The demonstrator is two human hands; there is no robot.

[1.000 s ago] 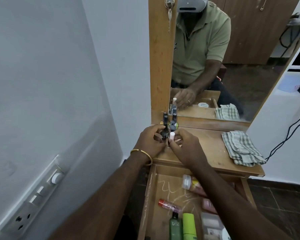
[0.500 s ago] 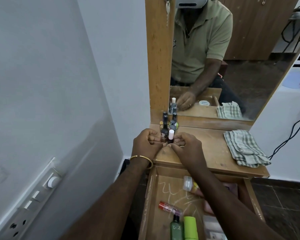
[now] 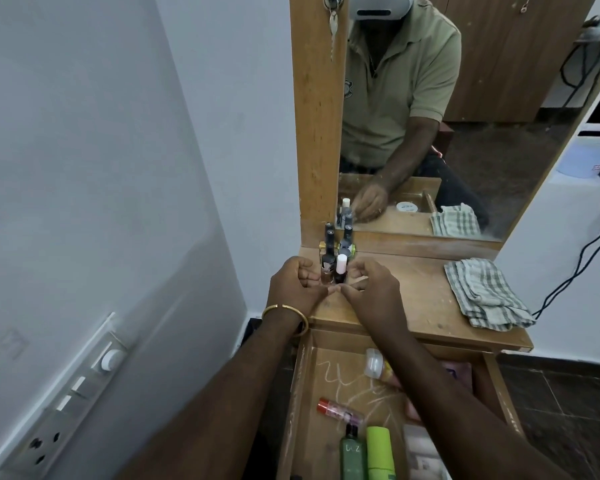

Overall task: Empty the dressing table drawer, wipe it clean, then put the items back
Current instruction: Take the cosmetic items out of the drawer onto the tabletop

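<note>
Both hands have eased slightly back from the cluster of small bottles since the earlier frames, and their fingertips now meet in front of it.

A wooden dressing table (image 3: 426, 306) stands against a white wall, its tall mirror (image 3: 465, 133) reflecting the person. On the surface at the right lies a folded checked cloth (image 3: 485, 296). Below, the drawer (image 3: 300, 410) is pulled open and not yet emptied: a green bottle (image 3: 352, 455), a lime green tube (image 3: 380, 455), a red-capped tube (image 3: 338, 408) and a clear-capped bottle (image 3: 374, 363) lie inside, with other items partly hidden under the right forearm.

The left hand (image 3: 295, 285), with a gold bangle (image 3: 286, 318) at its wrist, and the right hand (image 3: 371, 289) rest on the surface with fingers loosely curled, cupped around the front of the nail polish bottles (image 3: 335, 254). Whether either hand actually pinches a bottle cannot be told; neither appears to hold anything. The bottles stand upright at the back left of the surface, close against the mirror's base, touching one another. A white-capped bottle (image 3: 341, 268) stands at the front.

Judging by their look, these are small glass bottles: light, rigid, smooth and breakable, and tall enough to tip and knock over their neighbours. Each seems best taken by its cap or narrow body between thumb and fingertips, and lifted straight up.
</note>
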